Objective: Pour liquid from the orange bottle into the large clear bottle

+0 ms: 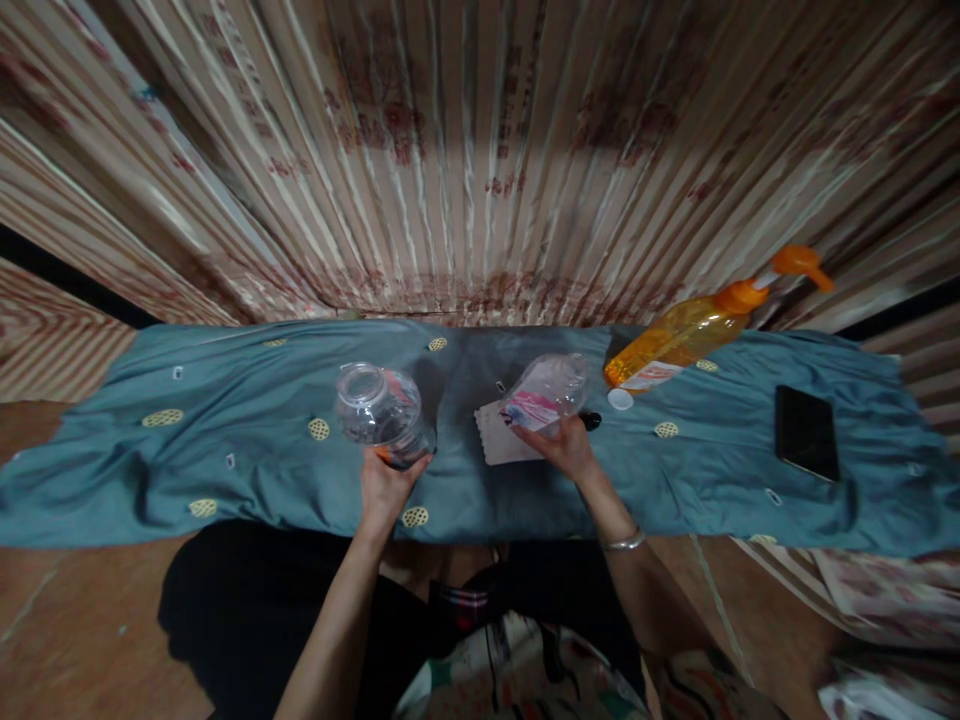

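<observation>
Left grip [386, 488]: fingertips hidden behind the base of the clear bottle [381, 408]. There is an orange patch there, too small to tell what it is. Right grip [568, 450] covers the lower end of the small bottle [546, 393]; pink label print unreadable. White card [499, 440] lies partly under both. Dark object [592, 421] beside that grip, half hidden, kind unclear. Surface wholly hidden under the blue cloth [225, 440]. Both forearms cut off at the bottom edge.

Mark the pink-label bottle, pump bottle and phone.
pink-label bottle [534, 410], head view, on its pink label.
pump bottle [679, 340], head view, on its orange body.
phone [806, 432], head view, middle of its dark screen.
</observation>
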Motion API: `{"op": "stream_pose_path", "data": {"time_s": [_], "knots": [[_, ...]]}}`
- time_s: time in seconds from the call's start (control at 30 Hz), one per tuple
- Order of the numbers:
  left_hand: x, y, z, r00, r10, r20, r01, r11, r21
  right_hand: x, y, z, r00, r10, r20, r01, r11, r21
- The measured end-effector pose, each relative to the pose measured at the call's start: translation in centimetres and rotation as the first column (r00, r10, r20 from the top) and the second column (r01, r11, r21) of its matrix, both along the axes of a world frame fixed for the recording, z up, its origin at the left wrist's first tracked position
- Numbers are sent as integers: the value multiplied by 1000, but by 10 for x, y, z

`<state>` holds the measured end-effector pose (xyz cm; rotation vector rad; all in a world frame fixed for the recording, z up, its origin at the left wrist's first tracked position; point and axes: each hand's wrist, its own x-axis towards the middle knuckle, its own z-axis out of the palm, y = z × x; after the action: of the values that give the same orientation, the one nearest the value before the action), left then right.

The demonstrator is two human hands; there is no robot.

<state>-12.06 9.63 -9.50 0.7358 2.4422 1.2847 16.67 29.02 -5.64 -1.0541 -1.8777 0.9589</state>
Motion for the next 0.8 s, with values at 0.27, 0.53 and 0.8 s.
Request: {"op": "stream_pose_path", "data": {"time_s": [0.27, 0.53, 0.8], "knots": [[5, -1, 13, 997, -66, 46, 63, 995, 72, -1, -25, -20, 996, -84, 41, 83, 996, 32], [30, -8, 32, 967, -213, 137, 180, 959, 219, -6, -30, -29, 986, -166, 28, 165, 985, 51], [38, -14, 56, 939, -250, 237, 181, 943, 278, -12, -31, -31, 983, -183, 31, 181, 982, 60]]}}
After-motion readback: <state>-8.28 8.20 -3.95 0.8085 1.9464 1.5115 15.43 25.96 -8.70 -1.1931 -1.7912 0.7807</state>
